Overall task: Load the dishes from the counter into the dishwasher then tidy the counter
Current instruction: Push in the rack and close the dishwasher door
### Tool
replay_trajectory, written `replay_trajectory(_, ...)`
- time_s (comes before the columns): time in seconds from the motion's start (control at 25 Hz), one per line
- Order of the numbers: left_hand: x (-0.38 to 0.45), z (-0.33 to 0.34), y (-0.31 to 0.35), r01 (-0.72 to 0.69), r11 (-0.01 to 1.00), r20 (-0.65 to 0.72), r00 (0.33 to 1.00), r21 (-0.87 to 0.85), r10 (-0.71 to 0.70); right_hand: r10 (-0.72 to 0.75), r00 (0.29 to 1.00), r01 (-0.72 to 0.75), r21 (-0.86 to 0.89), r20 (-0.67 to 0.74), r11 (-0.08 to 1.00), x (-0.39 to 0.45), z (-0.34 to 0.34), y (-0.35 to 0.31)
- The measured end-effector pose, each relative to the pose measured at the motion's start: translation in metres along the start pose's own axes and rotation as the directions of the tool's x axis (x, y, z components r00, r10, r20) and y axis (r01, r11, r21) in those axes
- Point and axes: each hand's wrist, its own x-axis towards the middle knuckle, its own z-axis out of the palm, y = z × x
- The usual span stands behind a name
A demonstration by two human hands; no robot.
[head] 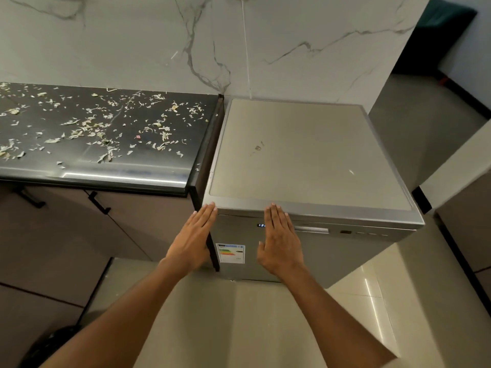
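Note:
A silver freestanding dishwasher [305,160] stands to the right of a dark counter [106,128], its door closed. My left hand [192,240] is flat with straight fingers, its tips at the door's top left corner. My right hand [280,240] lies flat on the upper door, fingers straight, tips at the top edge, partly covering a small lit display [261,225]. Neither hand holds anything. The counter carries many pale scraps of peel and leaf [87,128]; no dishes show on it.
A marble-patterned wall [239,43] runs behind counter and dishwasher. Brown cabinet doors with black handles [98,203] sit under the counter. An energy label [230,253] is stuck on the dishwasher door. Glossy beige floor tiles [372,301] lie below and to the right.

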Motion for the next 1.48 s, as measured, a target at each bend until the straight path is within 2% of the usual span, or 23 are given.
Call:
replay_trajectory(0.24,0.014,-0.006,-0.038,-0.06,0.995,0.027,0.998,-0.078,0.063,0.07,0.995,-0.063,-0.094,0.078,0.994,0.018,-0.004,0.003)
replay_trajectory(0.48,0.016,0.005,-0.037,-0.196,0.98,-0.005,0.981,-0.04,0.196,0.056,0.996,-0.056,0.003,0.073,0.998,0.012,-0.006,0.027)
replay_trajectory(0.64,0.017,0.012,-0.022,-0.135,0.986,-0.034,0.991,-0.1,0.132,0.047,0.995,-0.046,-0.011,0.083,0.999,0.011,-0.003,0.033)
replay_trajectory(0.96,0.016,0.021,-0.011,-0.054,0.992,-0.037,0.998,-0.113,0.05,0.079,0.994,-0.081,0.018,0.079,0.997,0.01,0.002,0.028)
replay_trajectory(1.48,0.016,0.017,-0.004,-0.042,0.996,-0.051,0.998,-0.073,0.038,0.108,0.99,-0.11,0.018,0.094,0.994,0.011,-0.001,0.022)
